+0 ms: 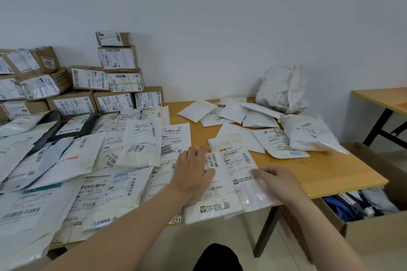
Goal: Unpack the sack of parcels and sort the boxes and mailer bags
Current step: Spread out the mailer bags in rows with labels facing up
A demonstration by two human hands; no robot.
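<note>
The person's left hand (193, 174) lies flat near the front edge of the counter (330, 171). Its fingers (198, 154) are straight and released, pressing down on overlapping white mailer bags. The right hand (279, 180) rests just beside it. Its fingers (262, 172) are extended and lie on the right side of a labelled mailer bag (237, 165), touching it without clenching. That bag lies between the two hands and partly overlaps another white bag (215, 207), which overhangs the front edge.

The left half of the counter is covered by a spread of mailer bags (88, 160), mostly white with a few grey and black ones, overlapping label-side up. Behind them, at the back left corner, brown boxes (116, 77) are stacked several high against the wall.

Toward the back right, a looser group of white bags (233, 112) lies scattered, some blank side up. A fuller, puffy bag (308, 136) sits at the right edge. The crumpled white sack (282, 88) stands at the back right corner, touching the wall.

On the floor beside the counter's right edge, an open cardboard carton (378, 233) holds dark and pale items. A side table (383, 99) stands well apart on the right.
</note>
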